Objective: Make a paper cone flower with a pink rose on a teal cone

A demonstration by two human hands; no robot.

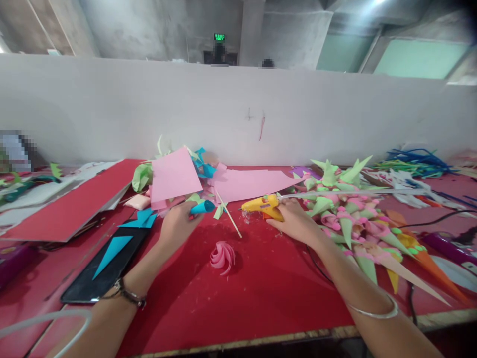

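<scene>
My left hand point(178, 224) is closed round a small blue paper cone point(203, 207), holding it just above the red table point(238, 293). My right hand point(294, 220) grips a yellow glue gun point(261, 205) that lies low over the table with its nozzle pointing left toward the cone. A thin wooden stick point(229, 216) lies between the two hands. A curled pink paper flower point(222, 256) sits on the table in front of them.
A heap of green and pink paper cones point(346, 214) lies at the right. Pink paper sheets point(175, 176) are behind the hands. A black phone point(106, 263) with blue paper triangles on it lies at the left, beside a red sheet point(70, 204). A white partition wall point(238, 109) runs behind the table.
</scene>
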